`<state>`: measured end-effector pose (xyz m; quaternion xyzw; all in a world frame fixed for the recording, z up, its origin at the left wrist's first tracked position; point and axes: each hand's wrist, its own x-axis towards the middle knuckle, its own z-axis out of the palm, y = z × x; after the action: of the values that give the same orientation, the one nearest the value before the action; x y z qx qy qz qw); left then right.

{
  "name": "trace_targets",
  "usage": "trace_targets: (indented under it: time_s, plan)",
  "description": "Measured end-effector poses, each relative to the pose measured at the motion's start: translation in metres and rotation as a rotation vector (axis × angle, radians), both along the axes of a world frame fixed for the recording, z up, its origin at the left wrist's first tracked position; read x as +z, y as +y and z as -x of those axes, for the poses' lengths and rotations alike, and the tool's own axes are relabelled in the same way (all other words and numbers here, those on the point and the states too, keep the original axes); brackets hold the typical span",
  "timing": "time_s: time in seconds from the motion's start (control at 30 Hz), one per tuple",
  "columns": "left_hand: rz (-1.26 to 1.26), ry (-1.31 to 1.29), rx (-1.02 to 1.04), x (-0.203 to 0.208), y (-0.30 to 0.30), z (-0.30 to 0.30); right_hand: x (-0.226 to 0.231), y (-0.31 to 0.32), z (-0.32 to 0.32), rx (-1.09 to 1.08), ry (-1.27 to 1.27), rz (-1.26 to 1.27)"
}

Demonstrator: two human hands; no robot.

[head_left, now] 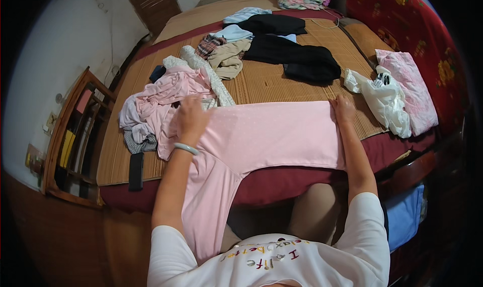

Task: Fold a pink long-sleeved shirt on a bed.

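From where I stand, the person in the white shirt (297, 262) has a pair of pink trousers (282, 133) lying over the near edge of the bed, partly on the straw mat (282, 85) and partly on the dark red cover (274, 189). One leg lies flat across to the right; the other drops off the edge towards the person's lap.

The left hand (192, 118), with a pale bangle (186, 148) at its wrist, is over the upper left of the trousers, beside a rumpled heap of pink clothes (176, 85). It is blurred, so I can't tell whether it grips anything. The right hand (343, 110) is at the far corner of the flat leg's end, fingers bent; whether they pinch the cloth I can't tell.

A dark phone-shaped thing (136, 171) lies near the heap. Farther back are black clothes (289, 50) and a beige garment (229, 60). To the right, a white plastic bag (385, 100) sits against a pink pillow (415, 95).
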<state>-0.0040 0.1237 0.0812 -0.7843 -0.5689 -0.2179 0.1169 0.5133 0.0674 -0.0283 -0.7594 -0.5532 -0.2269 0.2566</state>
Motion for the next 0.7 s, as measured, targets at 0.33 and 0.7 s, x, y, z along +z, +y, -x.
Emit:
trace_targets:
  time_s: [0.33, 0.7]
  plan:
    - [0.247, 0.162, -0.264, -0.046, -0.073, -0.103, 0.004, -0.002, 0.001, -0.035, -0.041, 0.012]
    - [0.192, 0.100, -0.278, -0.052, -0.073, -0.116, 0.021, 0.013, 0.170, 0.533, 0.182, 0.033]
